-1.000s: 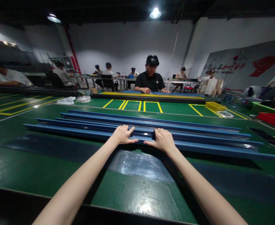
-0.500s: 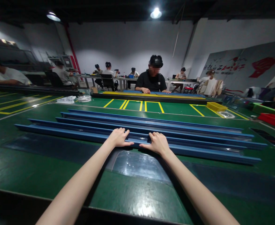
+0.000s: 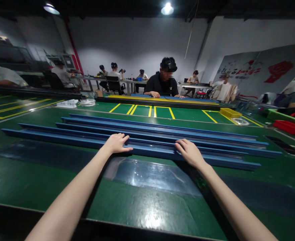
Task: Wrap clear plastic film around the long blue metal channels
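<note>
Two long blue channel-shaped rails lie side by side on the green table, running left to right. My left hand (image 3: 117,143) is closed over the nearer blue rail (image 3: 152,152), fingers over its far side and thumb along its front. On the same rail, right of centre, my right hand (image 3: 189,152) has its fingers bent over the edge; its thumb is hidden. Just behind lies the farther blue rail (image 3: 227,137). A clear plastic sheet (image 3: 147,174) lies flat in front of the nearer rail, between my forearms.
Across the table a co-worker in black (image 3: 162,83) leans over yellow (image 3: 162,99) and blue strips. Yellow tape marks the tabletop. At right are a yellow tray (image 3: 230,113), a red tray (image 3: 290,128) and a dark phone-like slab (image 3: 286,146). Clear plastic rolls (image 3: 87,102) sit at left.
The nearer rail has slid left relative to the farther one. My left hand has moved left with it, while my right hand has moved right along it, so the hands are farther apart.
</note>
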{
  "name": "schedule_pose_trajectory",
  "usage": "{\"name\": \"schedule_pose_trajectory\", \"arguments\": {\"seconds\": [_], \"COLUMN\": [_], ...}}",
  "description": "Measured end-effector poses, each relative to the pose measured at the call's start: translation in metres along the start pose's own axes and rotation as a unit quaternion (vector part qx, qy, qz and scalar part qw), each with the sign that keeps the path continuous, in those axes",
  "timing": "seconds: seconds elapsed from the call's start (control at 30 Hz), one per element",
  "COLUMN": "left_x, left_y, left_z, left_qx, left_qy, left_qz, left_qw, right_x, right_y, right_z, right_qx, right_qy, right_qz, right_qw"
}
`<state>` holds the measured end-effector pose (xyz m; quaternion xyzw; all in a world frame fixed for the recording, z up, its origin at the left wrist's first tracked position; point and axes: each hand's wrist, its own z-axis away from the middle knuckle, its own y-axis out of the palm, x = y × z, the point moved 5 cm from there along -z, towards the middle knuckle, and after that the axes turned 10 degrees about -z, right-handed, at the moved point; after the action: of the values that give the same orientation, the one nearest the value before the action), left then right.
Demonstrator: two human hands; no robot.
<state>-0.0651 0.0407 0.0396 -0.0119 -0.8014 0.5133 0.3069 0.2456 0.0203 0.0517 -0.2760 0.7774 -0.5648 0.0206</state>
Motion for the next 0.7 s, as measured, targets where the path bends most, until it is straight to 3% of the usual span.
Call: {"name": "schedule_pose_trajectory", "arguments": {"seconds": [0.13, 0.23, 0.47, 0.7], "left_x": [0.028, 0.045, 0.051, 0.028], "left_y": [0.014, 0.021, 0.017, -0.011], "left_z": [0.019, 0.033, 0.042, 0.057], "left_qx": [0.019, 0.031, 0.001, -0.049], "left_qy": [-0.005, -0.009, -0.025, -0.082], "left_qz": [-0.007, -0.004, 0.008, 0.067], "left_qw": [1.0, 0.999, 1.0, 0.993], "right_x": [-0.066, -0.094, -0.086, -0.084], "right_y": [-0.023, -0.031, -0.031, -0.034], "right_z": [0.023, 0.036, 0.037, 0.037], "right_qx": [-0.005, -0.002, 0.008, -0.023], "right_qy": [0.068, 0.1, 0.162, 0.198], "right_qz": [0.026, 0.041, 0.125, 0.128], "right_qw": [0.997, 0.994, 0.979, 0.971]}}
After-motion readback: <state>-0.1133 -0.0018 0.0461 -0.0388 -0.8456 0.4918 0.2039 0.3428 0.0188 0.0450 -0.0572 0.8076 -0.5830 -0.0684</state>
